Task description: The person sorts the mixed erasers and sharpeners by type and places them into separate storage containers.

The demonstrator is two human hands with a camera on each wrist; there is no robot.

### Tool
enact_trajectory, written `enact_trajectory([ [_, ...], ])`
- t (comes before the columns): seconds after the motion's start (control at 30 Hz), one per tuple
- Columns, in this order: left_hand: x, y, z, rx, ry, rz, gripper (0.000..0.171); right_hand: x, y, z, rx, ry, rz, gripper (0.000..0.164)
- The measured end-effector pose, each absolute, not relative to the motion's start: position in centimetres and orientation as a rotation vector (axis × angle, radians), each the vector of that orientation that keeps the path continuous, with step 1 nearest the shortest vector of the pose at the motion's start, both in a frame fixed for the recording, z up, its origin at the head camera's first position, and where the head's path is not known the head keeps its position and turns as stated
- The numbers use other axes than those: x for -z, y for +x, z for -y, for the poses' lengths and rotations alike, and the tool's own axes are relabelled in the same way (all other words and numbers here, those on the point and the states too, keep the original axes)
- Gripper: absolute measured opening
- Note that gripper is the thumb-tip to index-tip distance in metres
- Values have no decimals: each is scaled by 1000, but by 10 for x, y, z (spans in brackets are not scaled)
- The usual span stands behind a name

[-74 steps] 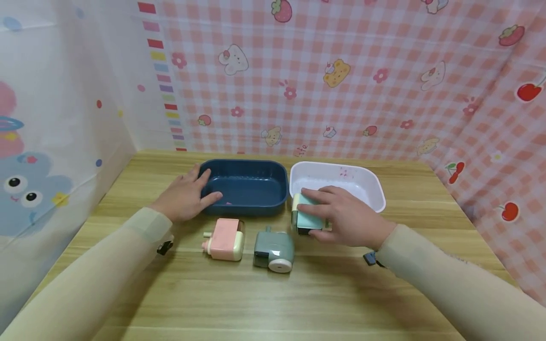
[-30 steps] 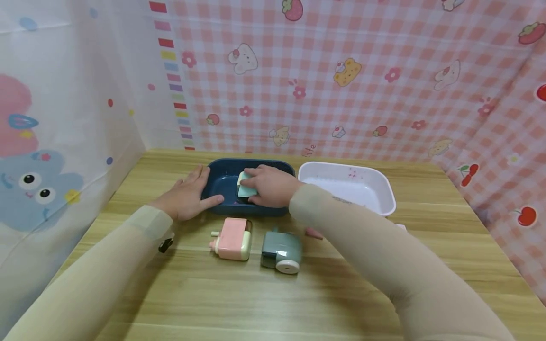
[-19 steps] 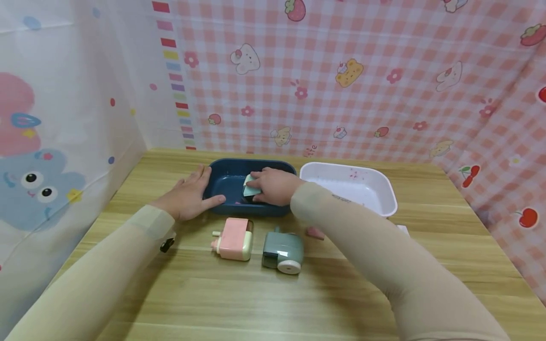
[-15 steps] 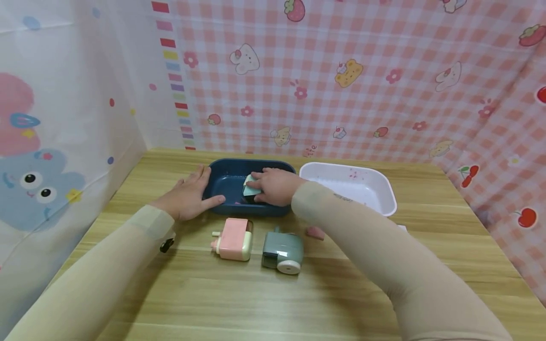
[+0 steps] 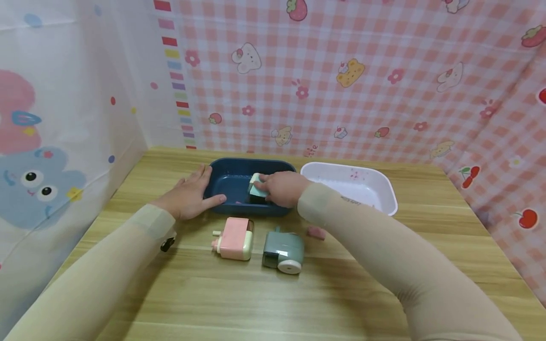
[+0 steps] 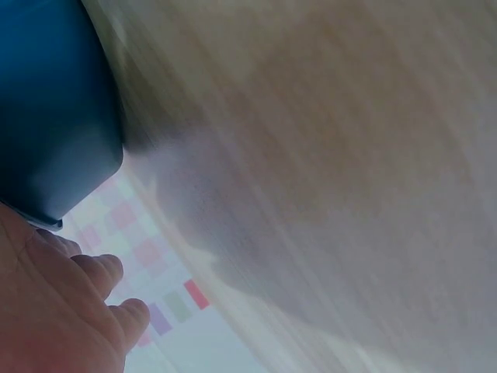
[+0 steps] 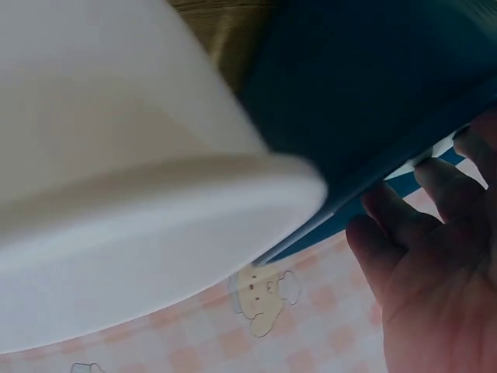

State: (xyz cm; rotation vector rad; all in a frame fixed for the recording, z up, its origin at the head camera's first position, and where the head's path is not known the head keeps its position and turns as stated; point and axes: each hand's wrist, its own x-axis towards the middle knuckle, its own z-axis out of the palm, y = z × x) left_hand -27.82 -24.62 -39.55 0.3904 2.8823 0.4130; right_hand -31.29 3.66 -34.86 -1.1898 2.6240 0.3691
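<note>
In the head view my right hand (image 5: 286,187) reaches into the dark blue bin (image 5: 239,209) and holds a mint-green pencil sharpener (image 5: 258,191) near the bin's right end. The right wrist view has that hand's fingers (image 7: 446,183) at the sharpener over the bin's rim, most of the sharpener hidden. My left hand (image 5: 187,194) rests on the bin's left end, fingers extended and thumb over the front rim. In front of the bin stand a pink-and-cream pencil sharpener (image 5: 233,239) and a grey-green pencil sharpener (image 5: 283,251) with a white round knob.
A white bin (image 5: 379,184) stands right of the blue one, partly behind my right forearm. A small pink block (image 5: 316,232) lies on the wooden table (image 5: 239,303) before it. Patterned cloth (image 5: 324,71) hangs behind and at both sides.
My right hand has carried the mint-green sharpener from in front of the white bin into the blue bin, then shifted it rightward there. My left hand stays at the bin's left end.
</note>
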Motion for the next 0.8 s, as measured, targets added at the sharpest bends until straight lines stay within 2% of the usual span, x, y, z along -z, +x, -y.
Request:
enact_trajectory([
  [0.17,395,-278,247,-418,388,-2882,105,351,-312,-28,-317,-1187,-2596,59],
  [0.5,395,-278,245,-407,402,-2884,107,347,-314,-2,-322,-1110,-2539,69],
  [0.8,396,-279,247,-415,409,-2882,108,352,-316,25,-384,-1160,-2517,67],
])
